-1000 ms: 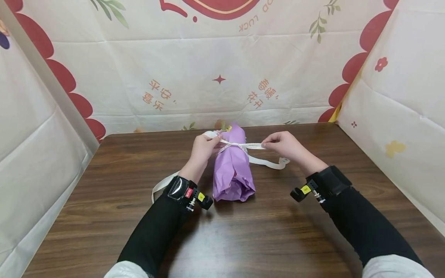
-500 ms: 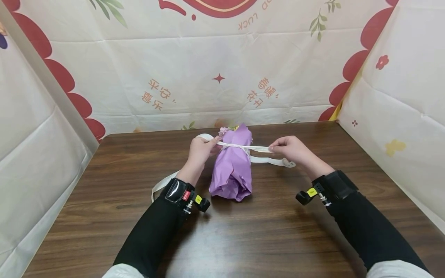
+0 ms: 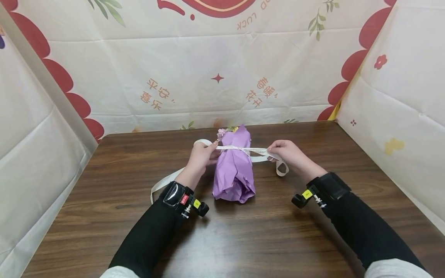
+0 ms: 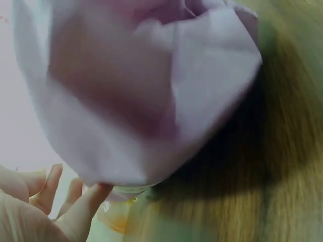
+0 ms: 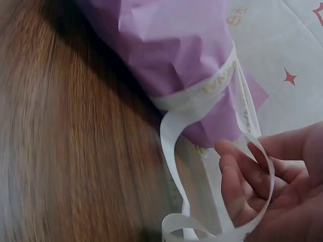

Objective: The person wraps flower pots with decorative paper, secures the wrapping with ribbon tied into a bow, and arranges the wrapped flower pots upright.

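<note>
A bouquet (image 3: pixel 233 175) wrapped in purple paper lies mid-table, pink and yellow flowers (image 3: pixel 222 133) peeping out at its far end. Round its narrow part runs a white ribbon (image 3: pixel 259 150) with gold print, clearest in the right wrist view (image 5: pixel 194 96). On the bouquet's left my left hand (image 3: pixel 199 158) pinches the ribbon between thumb and fingers; its fingertips (image 4: pixel 101 190) touch the paper's edge in the left wrist view. My right hand (image 3: pixel 286 151) holds ribbon between thumb and index finger, right of the wrap. A loop (image 3: pixel 282 168) of ribbon hangs below it.
The brown wooden table (image 3: pixel 104 220) has a far edge close behind the bouquet. Printed white cloth (image 3: pixel 194 58) hangs behind and at both sides. Another ribbon length (image 3: pixel 163 183) trails leftward behind my left wrist. Each wrist carries a small strapped camera.
My right hand first moves rightward, then slightly back and down. The loose ribbon tail shifts from lying outstretched to a loop under that hand. The bouquet swings slightly left, then back.
</note>
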Action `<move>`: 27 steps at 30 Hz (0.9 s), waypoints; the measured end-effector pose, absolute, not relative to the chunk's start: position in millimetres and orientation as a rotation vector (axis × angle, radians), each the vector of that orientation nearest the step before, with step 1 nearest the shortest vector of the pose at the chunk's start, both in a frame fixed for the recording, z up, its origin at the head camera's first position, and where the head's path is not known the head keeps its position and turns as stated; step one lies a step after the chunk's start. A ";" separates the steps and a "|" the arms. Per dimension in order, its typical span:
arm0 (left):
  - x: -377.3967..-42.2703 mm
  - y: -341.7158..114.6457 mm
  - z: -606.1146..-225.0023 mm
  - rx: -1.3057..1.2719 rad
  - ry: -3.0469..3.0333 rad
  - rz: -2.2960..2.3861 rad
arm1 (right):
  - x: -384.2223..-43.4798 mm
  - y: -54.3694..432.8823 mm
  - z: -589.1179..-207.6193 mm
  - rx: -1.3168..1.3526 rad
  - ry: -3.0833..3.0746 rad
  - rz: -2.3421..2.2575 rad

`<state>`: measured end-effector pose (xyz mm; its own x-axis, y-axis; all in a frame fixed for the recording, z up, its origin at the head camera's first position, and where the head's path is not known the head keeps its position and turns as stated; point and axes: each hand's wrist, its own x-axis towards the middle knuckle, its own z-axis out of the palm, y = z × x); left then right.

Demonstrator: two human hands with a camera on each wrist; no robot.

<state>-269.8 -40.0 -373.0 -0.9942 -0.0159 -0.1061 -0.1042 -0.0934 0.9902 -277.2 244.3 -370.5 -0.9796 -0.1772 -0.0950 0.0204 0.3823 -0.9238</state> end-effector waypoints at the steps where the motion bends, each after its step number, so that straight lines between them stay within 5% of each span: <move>1: -268.8 -40.6 -373.2 -0.132 2.076 2.270 | -278.4 241.6 -371.5 -0.118 2.405 -1.725; 11: -264.2 -48.4 -379.5 -0.173 1.994 2.270 | -285.0 219.5 -380.7 0.032 1.554 -2.183; 27: -262.3 -51.8 -390.4 -0.285 1.771 2.431 | -284.5 226.4 -385.4 0.031 1.545 -2.194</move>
